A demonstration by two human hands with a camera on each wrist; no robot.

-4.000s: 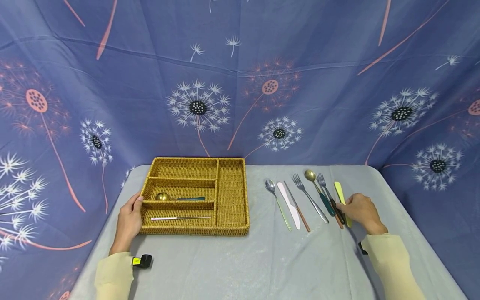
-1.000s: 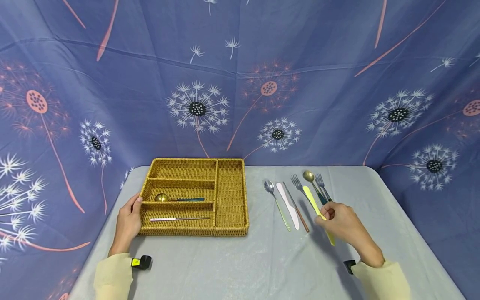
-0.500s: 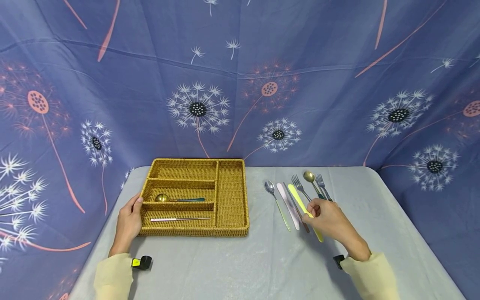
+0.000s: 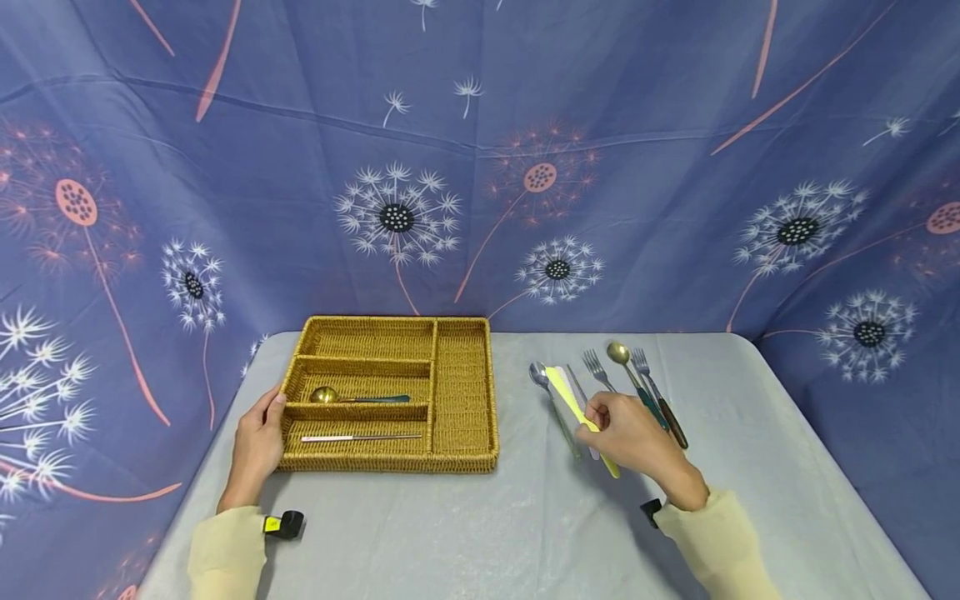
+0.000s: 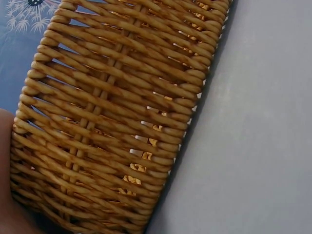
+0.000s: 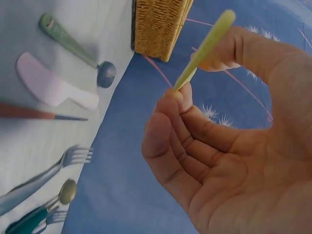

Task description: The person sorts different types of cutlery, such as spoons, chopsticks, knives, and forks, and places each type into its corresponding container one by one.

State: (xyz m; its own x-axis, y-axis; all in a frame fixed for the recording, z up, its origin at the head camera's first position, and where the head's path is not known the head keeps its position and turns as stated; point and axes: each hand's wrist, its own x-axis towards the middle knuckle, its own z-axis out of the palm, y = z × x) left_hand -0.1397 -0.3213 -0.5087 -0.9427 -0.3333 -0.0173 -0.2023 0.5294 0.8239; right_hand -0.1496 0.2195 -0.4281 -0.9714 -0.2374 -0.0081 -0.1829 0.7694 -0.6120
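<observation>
my right hand (image 4: pixel 628 433) pinches the yellow knife (image 4: pixel 567 397) in its fingers, lifted over the cutlery row on the table (image 4: pixel 480 517). left hand (image 4: pixel 257 443) rests relaxed against the wicker tray (image 4: pixel 462 392) edge.

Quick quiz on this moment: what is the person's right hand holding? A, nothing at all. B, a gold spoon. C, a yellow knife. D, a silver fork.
C: the right hand pinches the yellow knife between thumb and fingers, lifted above the cutlery lying on the table; the right wrist view shows the same thin yellow piece in its grip.
</observation>
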